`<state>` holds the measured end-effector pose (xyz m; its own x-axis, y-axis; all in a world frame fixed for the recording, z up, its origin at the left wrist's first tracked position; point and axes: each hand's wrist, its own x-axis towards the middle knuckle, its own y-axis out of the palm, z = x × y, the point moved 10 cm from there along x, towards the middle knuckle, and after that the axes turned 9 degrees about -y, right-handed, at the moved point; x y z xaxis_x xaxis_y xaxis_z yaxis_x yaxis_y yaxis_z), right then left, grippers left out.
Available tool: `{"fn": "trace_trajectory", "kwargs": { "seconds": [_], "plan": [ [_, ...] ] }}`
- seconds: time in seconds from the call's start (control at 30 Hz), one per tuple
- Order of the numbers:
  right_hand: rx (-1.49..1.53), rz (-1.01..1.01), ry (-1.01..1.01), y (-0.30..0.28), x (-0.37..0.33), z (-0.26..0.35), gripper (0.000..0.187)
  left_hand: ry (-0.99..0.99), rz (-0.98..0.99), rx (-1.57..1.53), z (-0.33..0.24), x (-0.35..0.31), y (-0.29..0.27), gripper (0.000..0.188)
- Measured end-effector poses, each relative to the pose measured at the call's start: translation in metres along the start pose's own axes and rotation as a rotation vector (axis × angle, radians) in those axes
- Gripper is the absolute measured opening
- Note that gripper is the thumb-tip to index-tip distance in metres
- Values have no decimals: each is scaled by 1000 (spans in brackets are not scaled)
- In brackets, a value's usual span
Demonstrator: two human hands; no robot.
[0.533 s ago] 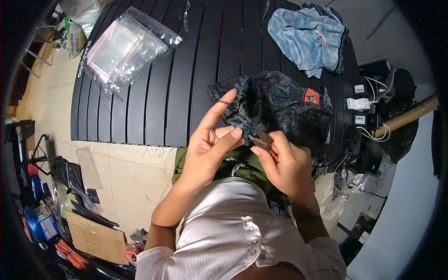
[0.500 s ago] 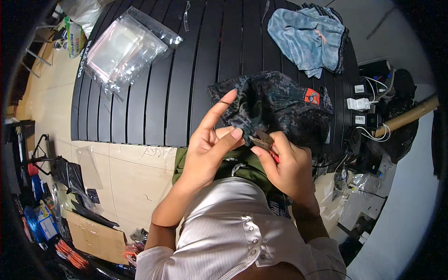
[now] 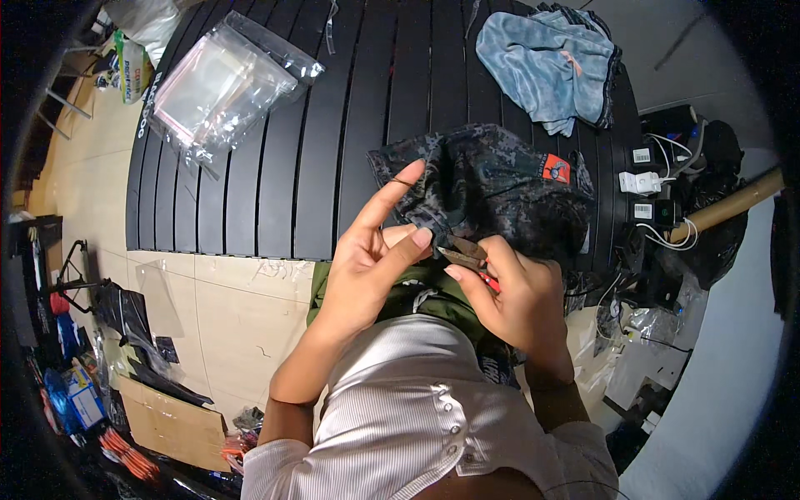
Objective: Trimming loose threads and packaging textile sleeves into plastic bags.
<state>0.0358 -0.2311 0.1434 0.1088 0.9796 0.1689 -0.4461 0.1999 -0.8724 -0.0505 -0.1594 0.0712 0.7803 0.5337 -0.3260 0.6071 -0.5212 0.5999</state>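
Note:
A dark camouflage cloth garment [image 3: 508,187] with an orange-red patch [image 3: 556,169] lies on the near edge of the black slatted table [image 3: 275,208]. My left hand [image 3: 371,258] pinches its near edge between thumb and fingers. The left index finger points up and away, with a dark line like a thread across it near the tip. In my right hand [image 3: 521,292] is a pair of thread snips [image 3: 467,252] with worn metal blades and a bit of red handle showing. Their tips lie close to the pinched edge, blades slightly apart. Whether they touch the cloth I cannot tell.
Clear plastic bags [image 3: 221,92] lie at the table's far left. A blue-grey velvety cloth [image 3: 550,67] is folded at the far right. White chargers with cables [image 3: 640,183] line the right edge, beside a cardboard tube [image 3: 737,202]. Flat cardboard [image 3: 171,421] lies on the floor at left.
My right hand and the snips have shifted slightly, and the blade tips stand a little more apart. My left hand keeps its pinch on the cloth edge.

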Motion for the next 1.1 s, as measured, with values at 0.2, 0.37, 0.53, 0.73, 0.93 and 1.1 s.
{"fn": "trace_trajectory", "kwargs": {
  "seconds": [0.2,0.37,0.53,0.73,0.93,1.1],
  "plan": [
    [184,-3,33,8,1,-7,25,-31,9,3,-1,0,8,57],
    [452,8,183,9,1,-15,21,-26,-4,18,1,0,3,55],
    [499,-128,189,5,-5,-24,19,-47,27,-86,3,1,3,51],
    [163,-105,85,2,-3,-16,24,-38,-28,-65,2,2,3,51],
    [-89,-21,-169,8,1,-8,33,-217,0,-8,13,4,-2,54],
    [-108,152,-209,11,2,-10,31,-319,73,-21,17,7,2,53]
  ]
}}
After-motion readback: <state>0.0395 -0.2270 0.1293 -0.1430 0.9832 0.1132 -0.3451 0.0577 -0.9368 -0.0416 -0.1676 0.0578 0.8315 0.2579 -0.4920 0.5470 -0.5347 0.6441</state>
